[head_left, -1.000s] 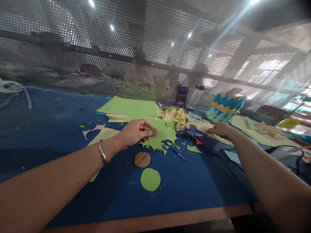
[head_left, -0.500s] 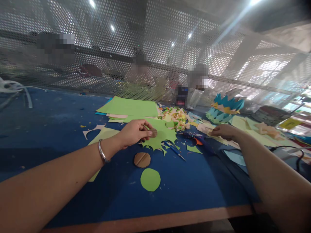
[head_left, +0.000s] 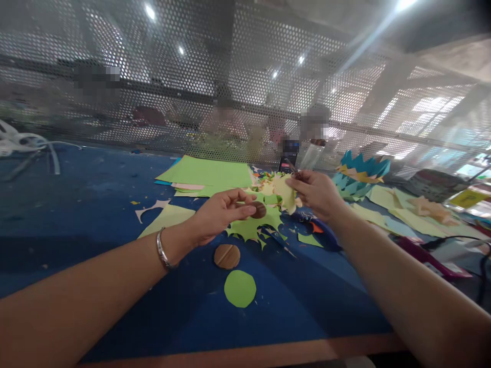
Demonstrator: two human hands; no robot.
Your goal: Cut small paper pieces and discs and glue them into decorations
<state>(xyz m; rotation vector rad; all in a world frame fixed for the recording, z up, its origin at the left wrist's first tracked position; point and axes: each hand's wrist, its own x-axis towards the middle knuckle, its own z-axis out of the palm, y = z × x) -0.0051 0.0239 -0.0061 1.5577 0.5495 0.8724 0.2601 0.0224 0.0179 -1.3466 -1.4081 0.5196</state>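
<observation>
My left hand [head_left: 226, 212] is closed in a pinch on a small brown cardboard disc [head_left: 259, 209], above a jagged green paper offcut [head_left: 245, 231]. To its right my right hand [head_left: 316, 191] is closed on a pale yellow piece of paper [head_left: 286, 193]. A slim dark thing [head_left: 292, 166], possibly scissors, sticks up from the right hand's fingers; its kind is unclear. Nearer the front edge lie another cardboard disc [head_left: 227, 256] and a round green paper cutout [head_left: 240, 289]. A purple-blue glue gun [head_left: 326, 234] with an orange trigger rests below my right hand.
Green sheets [head_left: 210, 171] are stacked at the back, beside small paper scraps. A blue pen-like tool [head_left: 283, 242] lies mid-table. At the right stand a blue paper crown [head_left: 360, 171] and loose pale sheets [head_left: 418, 220], with a black cable. A perforated metal screen [head_left: 172, 102] borders the back.
My right hand has moved left from the paper pile toward my left hand, bringing up the pale yellow paper and the slim dark thing. The left hand has shifted slightly right with its disc.
</observation>
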